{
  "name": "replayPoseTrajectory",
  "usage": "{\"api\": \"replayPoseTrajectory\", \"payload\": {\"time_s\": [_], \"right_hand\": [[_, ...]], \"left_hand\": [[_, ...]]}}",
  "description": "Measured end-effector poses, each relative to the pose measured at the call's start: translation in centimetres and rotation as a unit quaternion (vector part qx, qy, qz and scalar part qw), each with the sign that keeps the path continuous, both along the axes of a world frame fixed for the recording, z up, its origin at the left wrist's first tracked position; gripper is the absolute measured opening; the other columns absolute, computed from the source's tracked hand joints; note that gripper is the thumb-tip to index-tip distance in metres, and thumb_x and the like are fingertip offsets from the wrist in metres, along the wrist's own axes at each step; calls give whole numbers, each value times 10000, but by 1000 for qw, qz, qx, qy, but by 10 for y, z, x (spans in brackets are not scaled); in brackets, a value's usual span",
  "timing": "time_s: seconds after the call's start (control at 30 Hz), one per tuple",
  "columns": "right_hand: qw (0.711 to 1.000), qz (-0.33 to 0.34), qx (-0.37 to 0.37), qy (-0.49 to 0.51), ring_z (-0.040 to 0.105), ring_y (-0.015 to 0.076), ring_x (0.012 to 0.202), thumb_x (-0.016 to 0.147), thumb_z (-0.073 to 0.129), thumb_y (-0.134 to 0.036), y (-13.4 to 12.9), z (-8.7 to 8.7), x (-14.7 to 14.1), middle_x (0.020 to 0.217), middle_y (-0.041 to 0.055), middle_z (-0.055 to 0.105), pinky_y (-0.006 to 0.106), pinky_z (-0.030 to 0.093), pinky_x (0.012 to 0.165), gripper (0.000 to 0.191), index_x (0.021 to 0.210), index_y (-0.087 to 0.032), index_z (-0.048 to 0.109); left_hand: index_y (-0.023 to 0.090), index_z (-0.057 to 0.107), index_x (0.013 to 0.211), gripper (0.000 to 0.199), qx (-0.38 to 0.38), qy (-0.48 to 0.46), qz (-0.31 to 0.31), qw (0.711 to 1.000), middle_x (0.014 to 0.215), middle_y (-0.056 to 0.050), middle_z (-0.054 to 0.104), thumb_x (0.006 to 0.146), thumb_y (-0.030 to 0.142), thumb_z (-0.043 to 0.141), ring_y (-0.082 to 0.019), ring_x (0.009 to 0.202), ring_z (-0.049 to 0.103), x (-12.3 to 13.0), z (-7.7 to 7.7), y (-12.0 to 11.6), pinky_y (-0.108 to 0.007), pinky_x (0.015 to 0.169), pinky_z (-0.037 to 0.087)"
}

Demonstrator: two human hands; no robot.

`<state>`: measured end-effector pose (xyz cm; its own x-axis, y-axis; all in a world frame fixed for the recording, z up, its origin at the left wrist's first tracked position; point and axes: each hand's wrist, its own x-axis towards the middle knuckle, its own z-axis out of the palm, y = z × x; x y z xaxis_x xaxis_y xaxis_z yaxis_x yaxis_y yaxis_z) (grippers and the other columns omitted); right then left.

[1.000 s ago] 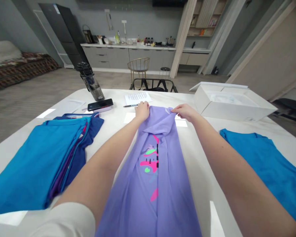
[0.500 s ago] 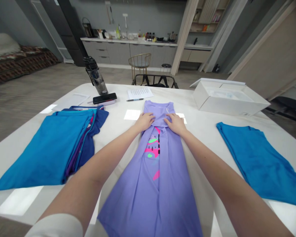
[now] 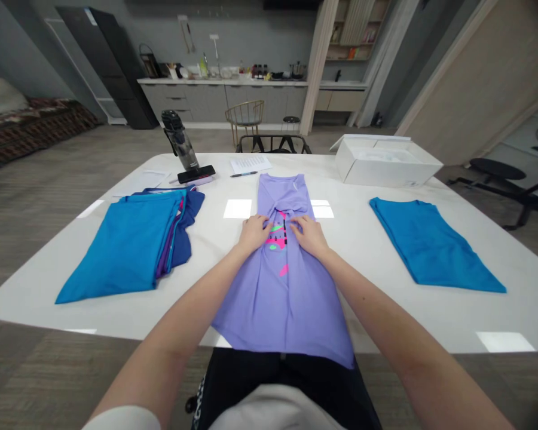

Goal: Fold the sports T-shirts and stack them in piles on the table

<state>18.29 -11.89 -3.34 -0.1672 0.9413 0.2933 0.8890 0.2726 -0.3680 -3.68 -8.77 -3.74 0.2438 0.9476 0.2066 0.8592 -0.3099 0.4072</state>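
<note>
A lilac shirt [image 3: 296,298] with a pink, green and black print lies lengthwise in front of me, its sides folded inward. Its neckline points away, and its hem reaches the near table edge. My left hand [image 3: 254,233] rests on the left fold beside the print, fingers curved and apart. Opposite it, my right hand [image 3: 310,235] touches the right fold with its fingers spread. Just beyond my fingers the cloth is bunched across the chest. Left of the shirt is a stack of folded blue and purple clothes [image 3: 121,251]. A folded blue garment [image 3: 430,245] lies to the right.
On the white table [image 3: 385,316] stand a white box [image 3: 385,167] at the back right and a dark clear-bodied device [image 3: 183,149] at the back left. Near it are a phone [image 3: 196,174], a pen [image 3: 244,174] and a printed sheet [image 3: 251,163]. Chairs stand behind.
Both hands have slid along the lilac shirt from the chest toward me, now level with the print. The view has pulled back, showing the near table edge and my lap.
</note>
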Motion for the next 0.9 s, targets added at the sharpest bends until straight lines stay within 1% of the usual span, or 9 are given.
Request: {"api": "replayPoseTrajectory", "payload": {"time_s": [0.1, 0.2, 0.3, 0.4, 0.5, 0.6, 0.73, 0.8, 0.9], "right_hand": [[1000, -2, -14, -28, 615, 276, 1145, 1057, 500, -410, -16, 0, -6, 1206, 110, 696, 392, 447, 980, 336, 1269, -241, 698], [996, 5, -18, -89, 578, 296, 1192, 1062, 481, -416, -26, 1, -11, 1253, 125, 676, 423, 412, 994, 344, 1284, -255, 689], [991, 4, -31, -130, 555, 301, 1209, 1073, 441, -404, -32, 6, -16, 1315, 135, 653, 440, 397, 989, 365, 1328, -261, 659], [989, -15, -38, -143, 547, 314, 1209, 1074, 423, -406, -30, 12, -25, 1317, 138, 655, 468, 394, 984, 381, 1355, -264, 638], [989, -38, -23, -139, 537, 324, 1215, 1072, 406, -356, -18, 19, -39, 1315, 151, 654, 493, 388, 993, 381, 1352, -240, 636], [991, -41, -9, -124, 524, 319, 1235, 1061, 384, -267, 5, 27, -56, 1351, 155, 627, 486, 389, 1002, 403, 1388, -244, 618], [993, -33, -18, -113, 527, 314, 1236, 1046, 353, -182, 40, 32, -77, 1353, 147, 612, 482, 393, 1002, 492, 1480, -289, 558], [992, -30, -30, -122, 528, 320, 1234, 1039, 362, -173, 53, 32, -83, 1340, 156, 615, 489, 385, 1006, 472, 1420, -277, 621], [990, -23, -28, -138, 542, 330, 1201, 1034, 395, -206, 63, 31, -85, 1271, 169, 646, 492, 377, 1003, 379, 1182, -216, 744]], "left_hand": [[200, 651, 1306, 372, -18, 16, 61, 998, 1261, -113, 709, 995, 382, 559, -286, 1219, 633, 7, 7, -24, -417, 1042, 471], [161, 555, 1395, 474, -46, 20, 101, 994, 1310, -159, 673, 970, 368, 595, -299, 1210, 643, 10, 12, -42, -403, 996, 487], [155, 512, 1410, 487, -56, 8, 107, 993, 1346, -168, 652, 959, 316, 606, -285, 1252, 629, 11, 17, -54, -379, 1000, 477], [181, 494, 1423, 485, -57, -1, 85, 995, 1357, -143, 657, 954, 248, 599, -256, 1247, 635, 11, 20, -64, -355, 997, 471], [188, 481, 1445, 495, -52, 21, 65, 996, 1320, -130, 687, 962, 237, 580, -264, 1215, 647, 10, 24, -76, -377, 980, 473], [187, 482, 1457, 488, -35, 51, 56, 996, 1317, -125, 694, 976, 239, 547, -279, 1216, 636, 7, 28, -89, -401, 980, 466], [194, 556, 1387, 383, -20, 76, 93, 993, 1308, -135, 695, 1026, 286, 467, -287, 1220, 624, 0, 29, -104, -423, 995, 446], [177, 631, 1271, 328, -30, 86, 115, 989, 1234, -145, 719, 1039, 325, 454, -302, 1190, 633, -5, 28, -108, -440, 986, 443], [177, 684, 1102, 279, -57, 90, 125, 986, 1095, -125, 749, 1034, 361, 485, -307, 1128, 655, -12, 28, -112, -445, 962, 443]]}}
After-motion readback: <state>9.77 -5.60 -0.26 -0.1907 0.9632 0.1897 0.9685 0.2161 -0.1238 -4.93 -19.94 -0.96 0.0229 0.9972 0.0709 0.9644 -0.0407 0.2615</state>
